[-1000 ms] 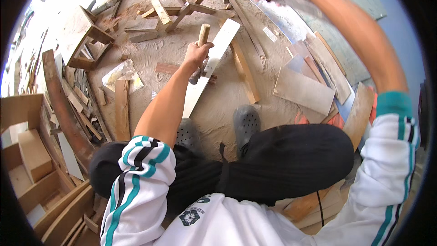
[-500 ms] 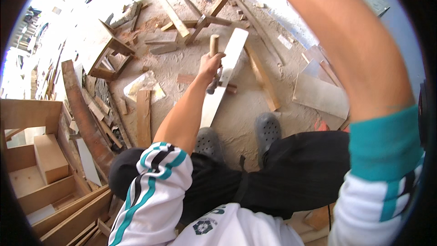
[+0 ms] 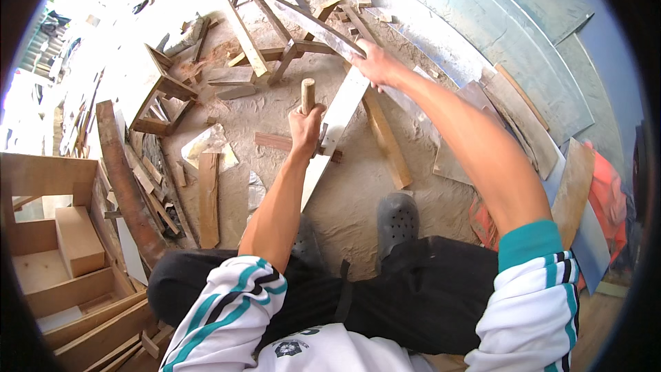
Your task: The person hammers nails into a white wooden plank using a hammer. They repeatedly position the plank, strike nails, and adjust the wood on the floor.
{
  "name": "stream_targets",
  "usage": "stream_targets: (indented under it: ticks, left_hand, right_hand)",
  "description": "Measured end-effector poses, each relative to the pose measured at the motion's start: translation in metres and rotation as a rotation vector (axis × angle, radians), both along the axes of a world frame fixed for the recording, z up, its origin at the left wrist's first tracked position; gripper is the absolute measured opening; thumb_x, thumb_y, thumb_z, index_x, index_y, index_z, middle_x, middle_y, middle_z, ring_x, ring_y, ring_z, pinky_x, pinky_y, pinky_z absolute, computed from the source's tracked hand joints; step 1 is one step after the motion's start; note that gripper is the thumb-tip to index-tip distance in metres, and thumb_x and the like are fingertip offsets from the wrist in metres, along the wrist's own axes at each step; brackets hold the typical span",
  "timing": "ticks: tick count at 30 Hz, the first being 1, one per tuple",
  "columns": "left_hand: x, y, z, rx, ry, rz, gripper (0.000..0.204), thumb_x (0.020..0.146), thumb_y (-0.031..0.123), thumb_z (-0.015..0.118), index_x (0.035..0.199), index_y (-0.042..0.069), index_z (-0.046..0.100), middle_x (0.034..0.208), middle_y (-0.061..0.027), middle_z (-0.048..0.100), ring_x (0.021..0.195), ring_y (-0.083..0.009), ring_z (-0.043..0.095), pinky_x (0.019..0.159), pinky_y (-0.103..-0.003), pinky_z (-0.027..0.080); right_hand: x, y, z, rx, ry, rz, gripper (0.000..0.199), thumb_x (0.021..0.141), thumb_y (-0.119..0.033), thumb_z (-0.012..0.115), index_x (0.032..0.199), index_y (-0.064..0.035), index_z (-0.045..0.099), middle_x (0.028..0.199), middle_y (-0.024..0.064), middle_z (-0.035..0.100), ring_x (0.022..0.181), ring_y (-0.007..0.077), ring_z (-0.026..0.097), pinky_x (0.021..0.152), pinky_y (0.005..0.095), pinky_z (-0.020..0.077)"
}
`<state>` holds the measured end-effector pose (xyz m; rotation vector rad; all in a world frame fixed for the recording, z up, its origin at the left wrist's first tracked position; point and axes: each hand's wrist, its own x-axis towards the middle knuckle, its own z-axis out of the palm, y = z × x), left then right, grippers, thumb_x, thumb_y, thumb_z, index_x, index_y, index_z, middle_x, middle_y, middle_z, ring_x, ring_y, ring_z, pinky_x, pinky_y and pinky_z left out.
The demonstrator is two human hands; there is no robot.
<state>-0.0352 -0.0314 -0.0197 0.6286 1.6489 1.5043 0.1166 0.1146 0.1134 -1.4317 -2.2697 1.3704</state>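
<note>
Left hand (image 3: 305, 127) had its grip clamped round the wooden handle of a hammer (image 3: 308, 95), handle end up, at the left edge of the white board (image 3: 341, 117). Hammer head mostly behind the fingers; couldn't tell if it touched the board. Right hand (image 3: 378, 65), farther off and to the right, had its grip closed on a long strip (image 3: 317, 27), pale face, dark upper edge. Strip slanted from far left to near right, passing over the far end of the white board; contact there not clear.

White board lay aslant on the dusty floor (image 3: 358, 186), near end by the left shoe, far end by the right hand. A reddish-brown wood piece (image 3: 273, 140) ran crosswise under it, showing on both sides. Yellowish plank (image 3: 387, 139) lay to the right of the board. Brown plank (image 3: 208, 200) and crumpled plastic (image 3: 208, 148) lay left of the left forearm.

Far side: a wooden frame (image 3: 289, 52) of crossed bars. Near left: an open wooden box unit (image 3: 79, 234) with compartments. Right: loose boards (image 3: 527, 127), then orange cloth (image 3: 606, 196). Grey perforated shoes (image 3: 398, 224) stood at the near side.
</note>
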Motion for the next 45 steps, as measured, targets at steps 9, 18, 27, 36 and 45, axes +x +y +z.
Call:
stream_targets:
  ticks: [9,18,27,36,45]
  left_hand:
    - [0.015,-0.004,-0.003,-0.035,0.047,-0.026,0.023,0.079,0.009,0.063,0.064,0.007,0.045,0.062,0.0058,0.044,0.057,-0.0048,0.036,0.051,-0.027,0.032]
    - [0.020,-0.008,0.000,-0.024,0.115,-0.006,0.023,0.081,0.008,0.063,0.065,0.005,0.047,0.061,0.0055,0.045,0.058,-0.0043,0.039,0.051,-0.027,0.034]
    - [0.006,-0.017,-0.017,-0.004,0.216,-0.039,0.021,0.086,0.011,0.065,0.069,0.010,0.053,0.061,0.0055,0.049,0.051,-0.0028,0.043,0.045,-0.022,0.034]
    - [0.018,-0.017,0.001,0.020,0.285,-0.080,0.029,0.079,0.001,0.066,0.060,0.008,0.044,0.059,0.0064,0.045,0.056,-0.0030,0.041,0.051,-0.024,0.037]
    - [0.021,-0.018,0.007,0.031,0.336,-0.013,0.032,0.079,0.001,0.066,0.059,0.008,0.043,0.057,0.0061,0.045,0.054,-0.0030,0.041,0.049,-0.024,0.036]
  right_hand:
    - [0.068,-0.009,-0.043,-0.270,0.189,-0.046,0.057,0.083,-0.031,0.080,0.115,0.0056,0.050,0.077,0.0057,0.059,0.045,0.0112,0.055,0.036,0.0264,0.0463]
    - [0.105,-0.053,-0.060,-0.394,0.271,-0.278,0.034,0.086,-0.017,0.070,0.109,0.0016,0.054,0.067,0.0026,0.055,0.045,0.0102,0.054,0.038,0.0260,0.0458]
    - [0.100,-0.060,-0.055,-0.507,0.311,-0.141,0.015,0.086,-0.011,0.063,0.087,-0.0062,0.049,0.062,0.0031,0.054,0.046,0.0104,0.055,0.039,0.0238,0.0502]
    - [0.089,-0.079,-0.052,-0.559,0.098,0.120,0.031,0.084,-0.012,0.063,0.106,0.0057,0.050,0.070,0.0046,0.056,0.048,0.0121,0.055,0.039,0.0248,0.0511]
    - [0.088,-0.071,-0.055,-0.470,0.154,0.133,0.039,0.088,-0.014,0.061,0.113,0.0126,0.048,0.069,0.0070,0.061,0.046,0.0115,0.055,0.041,0.0271,0.0502]
